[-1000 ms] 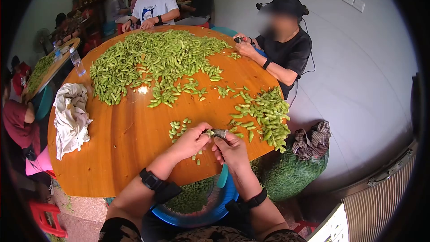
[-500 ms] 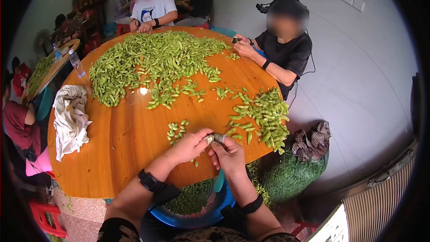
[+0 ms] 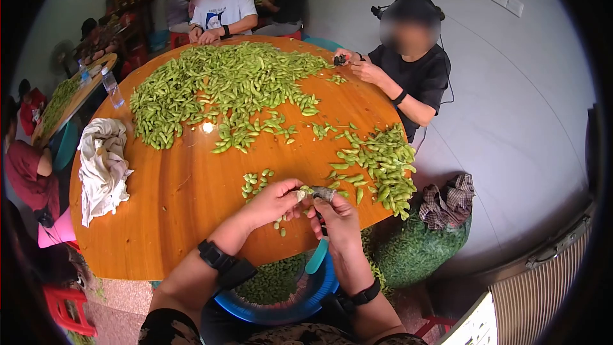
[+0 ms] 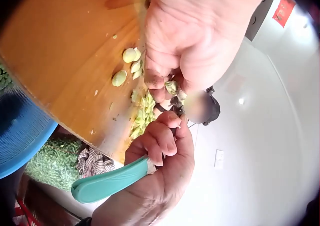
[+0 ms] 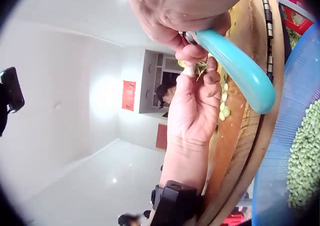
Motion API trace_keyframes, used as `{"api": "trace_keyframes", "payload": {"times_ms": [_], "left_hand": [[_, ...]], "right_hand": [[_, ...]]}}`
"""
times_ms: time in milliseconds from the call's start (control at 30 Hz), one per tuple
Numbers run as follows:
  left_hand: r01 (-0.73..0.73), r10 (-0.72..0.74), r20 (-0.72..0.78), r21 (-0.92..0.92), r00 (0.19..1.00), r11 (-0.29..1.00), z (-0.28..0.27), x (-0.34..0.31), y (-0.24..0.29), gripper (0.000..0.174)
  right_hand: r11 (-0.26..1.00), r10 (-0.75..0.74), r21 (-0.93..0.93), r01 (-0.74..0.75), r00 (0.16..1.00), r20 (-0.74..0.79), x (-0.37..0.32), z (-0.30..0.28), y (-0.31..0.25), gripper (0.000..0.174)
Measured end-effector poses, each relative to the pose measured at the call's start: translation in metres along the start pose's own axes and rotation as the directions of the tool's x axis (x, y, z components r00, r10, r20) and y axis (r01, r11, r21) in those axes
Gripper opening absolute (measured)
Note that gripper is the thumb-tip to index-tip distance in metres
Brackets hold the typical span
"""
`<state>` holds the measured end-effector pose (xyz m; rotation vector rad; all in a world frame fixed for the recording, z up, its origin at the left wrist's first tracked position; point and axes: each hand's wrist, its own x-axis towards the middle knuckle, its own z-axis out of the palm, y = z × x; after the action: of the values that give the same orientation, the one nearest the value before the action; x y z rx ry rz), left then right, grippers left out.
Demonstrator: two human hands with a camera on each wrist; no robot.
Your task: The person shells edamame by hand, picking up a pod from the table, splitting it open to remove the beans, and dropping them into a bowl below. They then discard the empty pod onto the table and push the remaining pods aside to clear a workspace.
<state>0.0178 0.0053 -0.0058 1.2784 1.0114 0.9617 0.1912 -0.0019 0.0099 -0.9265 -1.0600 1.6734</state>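
Over the near edge of the round wooden table, my two hands meet fingertip to fingertip. My left hand [image 3: 271,204] pinches a green soybean pod [image 4: 171,87] between thumb and fingers, and the fingers hide part of it. My right hand [image 3: 340,222] grips a small tool with a turquoise handle [image 5: 240,68], which sticks out below the palm. Its working end is hidden among the fingers; a dark grey wrap [image 3: 324,193] covers a fingertip there. Shelled beans [image 3: 254,183] lie on the table just beyond my left hand.
A blue basin [image 3: 281,317] holding shelled beans is below the table edge. Loose pods [image 3: 377,166] lie to the right, with a large heap [image 3: 223,83] farther back. A white cloth [image 3: 102,166] and bottle [image 3: 112,88] are left. Two people sit at this table.
My hands stay together at nearly the same spot. The right hand has turned a little, showing more of the tool's handle. The person at right has shifted their hands slightly.
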Motion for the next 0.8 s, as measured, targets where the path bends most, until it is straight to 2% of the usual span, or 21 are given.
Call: {"api": "trace_keyframes", "payload": {"times_ms": [67,133,267,333,367,400,433,467,533,567,600,633,700,733,767,800], "left_hand": [[0.018,-0.017,0.006,-0.059,1.0,0.998,-0.002,0.0,0.0,0.02],[0.023,-0.021,0.007,-0.252,1.0,0.967,-0.006,0.003,-0.007,0.016],[0.058,-0.05,0.039,-0.268,0.998,0.962,-0.005,0.002,-0.003,0.016],[0.088,-0.091,-0.044,-0.077,0.995,0.993,-0.002,0.0,-0.002,0.018],[0.092,-0.096,-0.046,-0.078,0.994,0.993,-0.002,-0.001,-0.003,0.018],[0.079,-0.065,-0.093,0.154,0.994,0.985,-0.003,-0.002,-0.004,0.017],[0.072,-0.025,-0.128,0.38,0.991,0.922,-0.005,-0.002,-0.003,0.017],[0.076,-0.028,-0.127,0.385,0.991,0.92,-0.007,-0.004,0.0,0.017],[-0.071,0.168,-0.135,0.536,0.977,0.841,-0.008,-0.009,0.01,0.017],[-0.071,0.17,-0.137,0.538,0.976,0.84,-0.01,-0.011,0.017,0.017],[-0.13,0.233,-0.084,0.628,0.969,0.767,-0.014,-0.015,0.025,0.017],[-0.183,0.284,-0.026,0.708,0.958,0.682,-0.017,-0.02,0.029,0.018],[-0.191,0.31,-0.026,0.738,0.95,0.647,-0.032,-0.031,0.025,0.019],[-0.207,0.338,-0.017,0.761,0.941,0.615,-0.041,-0.036,0.022,0.019],[-0.198,0.333,-0.019,0.771,0.943,0.605,-0.048,-0.042,0.02,0.019],[-0.133,0.317,-0.145,0.693,0.937,0.709,-0.055,-0.048,0.018,0.018]], "right_hand": [[1.0,0.003,0.018,-0.003,1.0,0.003,0.0,0.0,-0.003,0.012],[0.999,0.006,0.037,-0.006,1.0,0.003,-0.001,0.0,-0.003,0.012],[0.999,0.009,0.034,-0.009,1.0,0.004,0.0,-0.001,-0.004,0.013],[0.999,0.023,0.025,-0.023,1.0,-0.006,0.0,-0.005,-0.007,0.014],[0.999,-0.015,0.037,0.017,0.998,-0.066,0.002,-0.009,-0.014,0.014],[0.997,-0.053,0.048,0.06,0.991,-0.126,0.004,-0.015,-0.021,0.014],[0.994,-0.108,0.003,0.11,0.98,-0.165,0.009,-0.026,-0.026,0.014],[0.986,-0.164,-0.043,0.158,0.965,-0.203,0.017,-0.04,-0.03,0.014],[0.959,-0.26,-0.185,0.216,0.928,-0.265,0.029,-0.067,-0.037,0.012],[0.952,-0.224,-0.26,0.164,0.95,-0.219,0.028,-0.078,-0.043,0.013],[0.935,-0.183,-0.334,0.117,0.968,-0.172,0.026,-0.084,-0.048,0.014],[0.937,-0.181,-0.33,0.118,0.97,-0.165,0.023,-0.084,-0.045,0.014],[0.735,-0.295,-0.625,0.264,0.954,0.056,0.016,-0.078,-0.032,0.012],[0.743,-0.296,-0.612,0.27,0.953,0.061,0.01,-0.072,-0.028,0.012],[0.552,-0.344,-0.756,0.351,0.922,0.177,0.003,-0.065,-0.025,0.009],[0.325,-0.364,-0.848,0.42,0.883,0.298,-0.002,-0.06,-0.022,0.011]]}}
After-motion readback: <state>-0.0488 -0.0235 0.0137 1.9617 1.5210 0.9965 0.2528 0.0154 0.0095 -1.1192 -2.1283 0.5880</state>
